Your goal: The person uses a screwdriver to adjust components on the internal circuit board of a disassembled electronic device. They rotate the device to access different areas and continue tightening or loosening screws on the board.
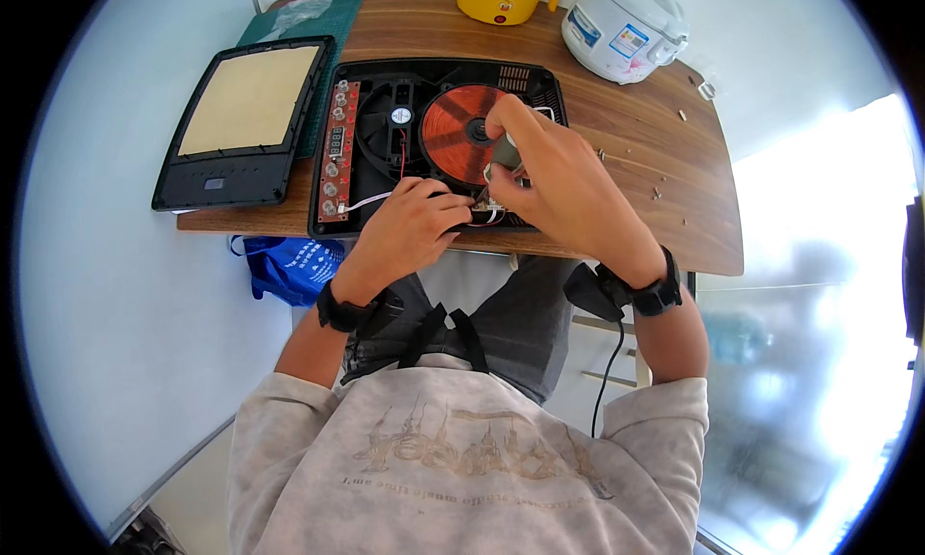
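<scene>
On the bench (pixel 699 160), an opened black housing (pixel 373 181) is worked on with both hands. Beside its copper coil (pixel 445 143), a grey part (pixel 505 152) is held in the right hand's (pixel 568 174) grip; whether anything is gripped by the left hand (pixel 409 223) cannot be told.

wooden table (pixel 414 27) | green mat (pixel 339 20) | opened black appliance (pixel 409 155) | yellow pot (pixel 499 1) | white rice cooker (pixel 617 35) | small loose parts (pixel 658 193)

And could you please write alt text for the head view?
A person's left hand and right hand reach into an open black casing with a coppery coil, fan and red circuit board. A yellow pot and white cooker share the wooden table.
</scene>
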The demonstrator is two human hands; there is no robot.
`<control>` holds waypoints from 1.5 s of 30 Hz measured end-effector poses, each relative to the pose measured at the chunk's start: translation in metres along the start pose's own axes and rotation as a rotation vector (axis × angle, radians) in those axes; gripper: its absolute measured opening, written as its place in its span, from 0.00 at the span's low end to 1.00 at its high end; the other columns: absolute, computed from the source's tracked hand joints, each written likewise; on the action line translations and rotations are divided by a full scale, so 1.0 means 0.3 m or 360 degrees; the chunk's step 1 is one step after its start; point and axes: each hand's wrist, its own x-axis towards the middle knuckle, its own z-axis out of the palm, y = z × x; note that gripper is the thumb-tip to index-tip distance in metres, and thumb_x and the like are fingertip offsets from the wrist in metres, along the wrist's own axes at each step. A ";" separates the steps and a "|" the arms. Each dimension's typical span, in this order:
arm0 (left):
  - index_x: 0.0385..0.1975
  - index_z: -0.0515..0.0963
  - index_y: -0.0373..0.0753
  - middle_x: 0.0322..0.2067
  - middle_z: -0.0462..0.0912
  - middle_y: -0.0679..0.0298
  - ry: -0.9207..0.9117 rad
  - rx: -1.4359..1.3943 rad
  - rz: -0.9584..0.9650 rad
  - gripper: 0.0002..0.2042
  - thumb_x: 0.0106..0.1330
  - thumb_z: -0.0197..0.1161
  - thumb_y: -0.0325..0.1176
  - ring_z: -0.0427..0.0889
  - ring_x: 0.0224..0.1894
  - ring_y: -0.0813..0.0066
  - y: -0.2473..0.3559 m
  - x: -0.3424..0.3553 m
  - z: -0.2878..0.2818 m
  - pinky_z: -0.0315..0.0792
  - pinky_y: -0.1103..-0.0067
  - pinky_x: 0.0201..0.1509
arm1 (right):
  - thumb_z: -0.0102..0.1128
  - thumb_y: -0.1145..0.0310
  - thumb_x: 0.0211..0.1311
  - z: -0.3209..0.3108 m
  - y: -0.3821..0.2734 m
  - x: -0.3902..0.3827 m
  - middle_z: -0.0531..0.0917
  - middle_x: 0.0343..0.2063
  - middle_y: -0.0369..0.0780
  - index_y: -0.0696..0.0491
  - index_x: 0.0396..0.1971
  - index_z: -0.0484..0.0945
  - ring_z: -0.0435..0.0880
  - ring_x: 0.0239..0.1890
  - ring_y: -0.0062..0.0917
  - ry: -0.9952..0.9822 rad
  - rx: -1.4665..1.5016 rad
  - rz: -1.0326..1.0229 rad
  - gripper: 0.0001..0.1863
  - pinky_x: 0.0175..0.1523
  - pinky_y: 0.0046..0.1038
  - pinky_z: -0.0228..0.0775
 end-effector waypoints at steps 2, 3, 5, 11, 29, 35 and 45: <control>0.44 0.86 0.43 0.54 0.86 0.69 0.0003 0.0004 0.0009 0.11 0.61 0.70 0.30 0.76 0.60 0.66 -0.004 -0.001 0.004 0.66 0.66 0.69 | 0.67 0.70 0.63 -0.002 -0.005 0.006 0.78 0.40 0.49 0.57 0.49 0.70 0.81 0.41 0.51 0.0058 -0.0101 0.0020 0.19 0.46 0.44 0.75; 0.44 0.86 0.43 0.55 0.86 0.69 0.0004 0.0006 0.0013 0.11 0.61 0.70 0.30 0.76 0.60 0.66 -0.005 -0.002 0.004 0.66 0.66 0.69 | 0.67 0.69 0.63 -0.002 -0.006 0.008 0.78 0.40 0.50 0.56 0.50 0.71 0.81 0.41 0.51 0.0087 -0.0151 0.0030 0.19 0.46 0.44 0.75; 0.44 0.86 0.43 0.55 0.86 0.69 -0.0014 -0.0010 0.0000 0.11 0.61 0.70 0.30 0.76 0.60 0.66 -0.003 0.000 0.003 0.66 0.66 0.69 | 0.68 0.68 0.63 0.004 -0.001 0.012 0.76 0.39 0.50 0.55 0.51 0.72 0.80 0.41 0.50 0.0171 -0.0276 -0.0011 0.20 0.46 0.43 0.75; 0.44 0.85 0.44 0.54 0.85 0.70 0.0047 0.0017 0.0026 0.11 0.61 0.70 0.30 0.76 0.59 0.67 -0.007 -0.005 0.013 0.65 0.67 0.68 | 0.72 0.66 0.64 0.050 -0.006 0.009 0.75 0.45 0.45 0.52 0.52 0.74 0.80 0.38 0.41 0.0264 -0.0168 -0.0040 0.20 0.43 0.38 0.75; 0.44 0.86 0.43 0.54 0.86 0.69 0.0027 -0.0040 0.0006 0.11 0.61 0.71 0.30 0.77 0.60 0.66 -0.004 -0.002 0.005 0.66 0.67 0.68 | 0.68 0.74 0.62 0.072 0.011 -0.002 0.84 0.44 0.47 0.51 0.54 0.77 0.84 0.44 0.48 0.0423 0.0011 -0.0048 0.20 0.47 0.40 0.78; 0.44 0.86 0.42 0.54 0.86 0.69 0.0006 -0.0028 -0.0011 0.12 0.60 0.71 0.30 0.77 0.60 0.65 -0.006 -0.002 0.007 0.66 0.67 0.68 | 0.66 0.75 0.62 0.054 0.026 -0.040 0.85 0.42 0.46 0.50 0.57 0.74 0.85 0.42 0.46 0.0399 0.0148 0.0223 0.23 0.46 0.39 0.79; 0.46 0.85 0.42 0.54 0.86 0.68 -0.0003 -0.0059 -0.0040 0.13 0.61 0.72 0.32 0.77 0.60 0.66 -0.002 0.000 0.004 0.66 0.67 0.68 | 0.64 0.81 0.55 0.069 0.048 -0.188 0.84 0.41 0.43 0.52 0.51 0.75 0.86 0.39 0.39 0.0654 0.0299 0.0295 0.22 0.44 0.33 0.79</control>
